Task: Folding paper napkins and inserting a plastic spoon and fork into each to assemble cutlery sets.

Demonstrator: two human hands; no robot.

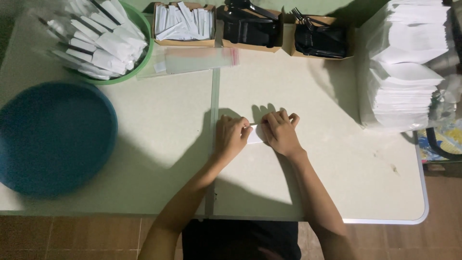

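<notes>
White napkin (255,134) pinched between left hand (231,137) and right hand (280,132), both grips pressed together on it; green bowl (144,29) holds wrapped packets (98,41), boxes hold sachets (183,23), spoons (248,26), forks (318,37).

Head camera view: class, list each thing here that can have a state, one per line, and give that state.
white napkin: flat on the table, pressed under both hands
left hand: fingers bent, on the napkin
right hand: fingers bent, on the napkin
blue basin: nothing visible inside
green bowl: heaped with wrapped packets
fork box: holding black forks
napkin stack: tall, uneven
clear plastic sleeve: lying flat
</notes>
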